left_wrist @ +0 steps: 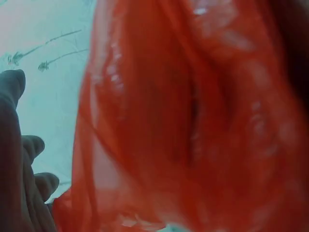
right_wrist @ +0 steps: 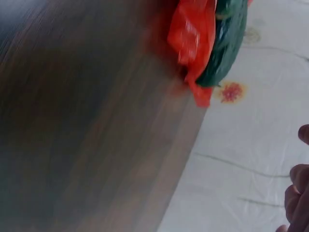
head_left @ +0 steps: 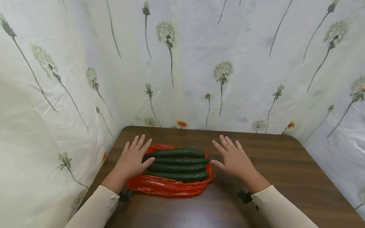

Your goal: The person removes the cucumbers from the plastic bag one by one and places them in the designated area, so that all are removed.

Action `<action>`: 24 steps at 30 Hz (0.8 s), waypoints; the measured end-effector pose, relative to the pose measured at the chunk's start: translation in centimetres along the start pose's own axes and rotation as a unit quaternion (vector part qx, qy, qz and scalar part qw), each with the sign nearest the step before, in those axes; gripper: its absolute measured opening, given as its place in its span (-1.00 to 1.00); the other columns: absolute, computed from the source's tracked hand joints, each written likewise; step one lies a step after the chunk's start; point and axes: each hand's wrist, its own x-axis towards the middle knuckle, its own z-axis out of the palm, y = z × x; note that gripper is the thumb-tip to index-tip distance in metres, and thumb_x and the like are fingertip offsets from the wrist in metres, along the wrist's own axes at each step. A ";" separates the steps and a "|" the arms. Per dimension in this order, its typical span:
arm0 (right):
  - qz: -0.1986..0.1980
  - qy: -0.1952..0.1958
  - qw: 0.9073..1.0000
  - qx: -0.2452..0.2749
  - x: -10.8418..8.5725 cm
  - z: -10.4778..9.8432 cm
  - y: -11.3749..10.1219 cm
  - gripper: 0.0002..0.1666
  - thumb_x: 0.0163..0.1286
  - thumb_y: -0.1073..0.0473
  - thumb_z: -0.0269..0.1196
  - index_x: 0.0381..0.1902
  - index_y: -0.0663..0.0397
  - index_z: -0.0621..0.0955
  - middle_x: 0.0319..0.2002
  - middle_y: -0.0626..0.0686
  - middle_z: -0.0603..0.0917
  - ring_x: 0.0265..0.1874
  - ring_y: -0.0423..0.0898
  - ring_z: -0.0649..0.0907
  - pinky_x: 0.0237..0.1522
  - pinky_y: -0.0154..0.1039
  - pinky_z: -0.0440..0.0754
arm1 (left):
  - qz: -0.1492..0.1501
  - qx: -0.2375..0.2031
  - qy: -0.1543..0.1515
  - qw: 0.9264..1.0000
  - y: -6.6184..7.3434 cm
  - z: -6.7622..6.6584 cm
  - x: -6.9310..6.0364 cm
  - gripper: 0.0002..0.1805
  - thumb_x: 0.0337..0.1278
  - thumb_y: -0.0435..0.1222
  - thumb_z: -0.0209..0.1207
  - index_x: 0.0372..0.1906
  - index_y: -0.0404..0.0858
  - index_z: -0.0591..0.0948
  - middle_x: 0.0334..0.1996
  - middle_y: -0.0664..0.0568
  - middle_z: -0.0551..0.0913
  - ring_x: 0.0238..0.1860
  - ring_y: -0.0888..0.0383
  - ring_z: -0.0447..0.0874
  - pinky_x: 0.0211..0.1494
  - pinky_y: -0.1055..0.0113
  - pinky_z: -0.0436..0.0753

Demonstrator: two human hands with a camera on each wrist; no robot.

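Several dark green cucumbers [head_left: 179, 161] lie side by side on a red plastic bag [head_left: 171, 187] in the head view. My left hand [head_left: 131, 160], fingers spread, is over the left end of the bag and cucumbers; whether it touches them I cannot tell. My right hand [head_left: 234, 158] is spread out just right of their right ends, holding nothing. The red bag [left_wrist: 183, 116] fills most of the left wrist view, with left fingers [left_wrist: 34, 145] at its edge. In the right wrist view, one cucumber end [right_wrist: 224, 48] shows beside the bag [right_wrist: 193, 38], with right fingers [right_wrist: 299, 188] at the far right.
A brown wooden table [head_left: 273, 164] with rounded far corners lies under everything. Behind it and along both sides hangs a pale curtain [head_left: 194, 63] printed with dandelions. Dark devices are at both wrists, by the cream sleeves [head_left: 95, 205].
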 end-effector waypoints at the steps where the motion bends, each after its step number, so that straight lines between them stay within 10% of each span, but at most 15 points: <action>1: 0.000 0.003 1.000 0.007 0.1 0.2 -0.3 0.06 0.45 -0.57 0.05 0.71 -0.27 0.08 0.71 0.15 -0.05 0.68 0.21 0.02 0.59 0.40 -0.11 | -0.008 -0.011 0.003 1.000 -0.1 0.2 -0.1 -0.09 0.47 0.31 -0.02 0.72 0.13 -0.05 0.73 -0.07 -0.18 0.71 -0.21 -0.25 0.61 -0.42 -0.14; 13: -0.022 0.033 0.997 0.060 1.4 1.7 -4.6 0.05 0.42 -0.58 0.08 0.66 -0.19 0.24 0.60 0.20 0.28 0.60 0.27 0.23 0.56 0.38 0.11 | -0.092 -0.106 0.052 0.989 -2.2 1.0 -2.5 -0.17 0.50 0.18 0.07 0.69 -0.01 0.14 0.66 -0.39 -0.07 0.62 -0.53 -0.19 0.55 -0.52 -0.07; 24: -0.015 0.031 0.995 0.092 2.3 2.5 -7.2 0.00 0.43 -0.55 0.11 0.63 -0.18 0.30 0.53 0.20 0.39 0.54 0.27 0.33 0.56 0.30 0.21 | -0.157 -0.258 0.059 0.951 -3.1 2.8 -4.6 -0.19 0.58 0.14 0.00 0.72 0.01 0.02 0.63 -0.44 0.01 0.61 -0.50 -0.08 0.48 -0.54 0.07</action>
